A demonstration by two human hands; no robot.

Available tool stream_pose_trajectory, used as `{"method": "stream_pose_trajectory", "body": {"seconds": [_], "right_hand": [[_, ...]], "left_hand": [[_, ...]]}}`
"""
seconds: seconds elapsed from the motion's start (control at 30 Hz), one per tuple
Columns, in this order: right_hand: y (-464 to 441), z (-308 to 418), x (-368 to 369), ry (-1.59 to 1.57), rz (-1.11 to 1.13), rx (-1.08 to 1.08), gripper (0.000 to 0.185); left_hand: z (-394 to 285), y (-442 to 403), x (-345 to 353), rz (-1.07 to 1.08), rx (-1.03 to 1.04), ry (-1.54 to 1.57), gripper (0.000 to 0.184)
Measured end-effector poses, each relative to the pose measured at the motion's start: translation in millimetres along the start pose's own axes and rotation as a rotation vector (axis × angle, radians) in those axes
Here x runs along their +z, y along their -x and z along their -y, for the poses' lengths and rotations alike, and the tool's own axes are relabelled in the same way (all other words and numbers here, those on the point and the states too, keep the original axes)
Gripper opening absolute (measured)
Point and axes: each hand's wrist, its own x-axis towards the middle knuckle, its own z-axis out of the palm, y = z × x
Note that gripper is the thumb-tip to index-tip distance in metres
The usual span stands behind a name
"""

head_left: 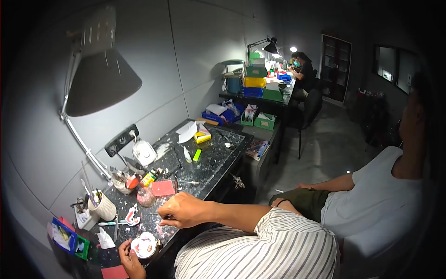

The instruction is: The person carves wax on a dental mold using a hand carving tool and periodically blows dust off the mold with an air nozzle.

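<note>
My left hand (132, 264), at the bottom of the head view, grips the edge of a round white plaster mould (147, 242) with reddish pieces in its top. Its fingers and thumb rest along the near side. My right hand (180, 211) hovers above the bench, up and to the right of the mould, its fingers curled together. Whatever it may hold is hidden. Left of it lie a pink-and-white denture-like piece (133, 216) and a toothbrush-like tool (107, 224). A flat red wax sheet (163, 188) lies just beyond the right hand.
A dark bench (211, 160) bears scraps, a yellow box (202, 137) and a green lighter-like item (197, 155). A lamp (104, 83) overhangs it; a tool cup (103, 208) stands left. A person in white (371, 200) sits right; another (304, 72) works farther back.
</note>
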Motion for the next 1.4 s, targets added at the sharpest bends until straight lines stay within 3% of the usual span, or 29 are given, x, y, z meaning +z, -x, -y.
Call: {"method": "stream_pose_trajectory", "body": {"seconds": [0.1,0.23,0.4,0.43,0.47,0.5,0.63,0.7,0.77,0.8,0.9,1.03,1.13,1.23,1.4], "right_hand": [[8,1,-13,0.005,-0.053,-0.024,0.032],[19,-1,-26,-0.067,0.039,0.137,0.027],[14,-11,-14,-0.101,0.116,0.234,0.025],[11,-12,-12,-0.121,0.127,0.259,0.025],[10,-13,-20,-0.112,0.143,0.301,0.023],[2,-11,0,-0.171,0.209,0.345,0.022],[-7,-6,16,-0.214,0.203,0.302,0.019],[-5,-8,23,-0.249,0.204,0.307,0.018],[-10,-5,27,-0.239,0.246,0.302,0.017],[-9,-6,32,-0.241,0.238,0.262,0.017],[-11,-4,39,-0.273,0.233,0.244,0.016],[-10,7,49,-0.286,0.203,0.342,0.017],[-4,10,64,-0.272,0.139,0.274,0.017],[-3,17,68,-0.275,0.128,0.291,0.017],[-1,17,71,-0.122,0.058,0.142,0.018]], "left_hand": [[-12,-2,9,-0.045,0.028,-0.01,0.031],[-24,-1,13,-0.063,0.018,0.019,0.03],[-43,-27,24,-0.289,-0.012,-0.339,0.021],[-54,-27,32,-0.369,-0.077,-0.161,0.022],[-50,-29,37,-0.433,0.025,-0.088,0.024],[-70,-21,41,-0.437,-0.067,-0.078,0.026],[-88,-5,53,-0.318,-0.069,-0.371,0.036],[-88,0,54,-0.325,-0.108,-0.337,0.042],[-94,4,57,-0.144,-0.128,-0.309,0.044],[-90,4,55,-0.111,0.029,-0.416,0.049],[-89,3,53,-0.062,0.077,-0.49,0.053],[-97,3,54,-0.033,0.106,-0.682,0.076],[-106,1,63,-0.043,0.077,-0.772,0.085],[-108,-2,71,-0.03,0.074,-0.787,0.087],[-103,2,75,-0.007,0.094,-0.792,0.085]]}}
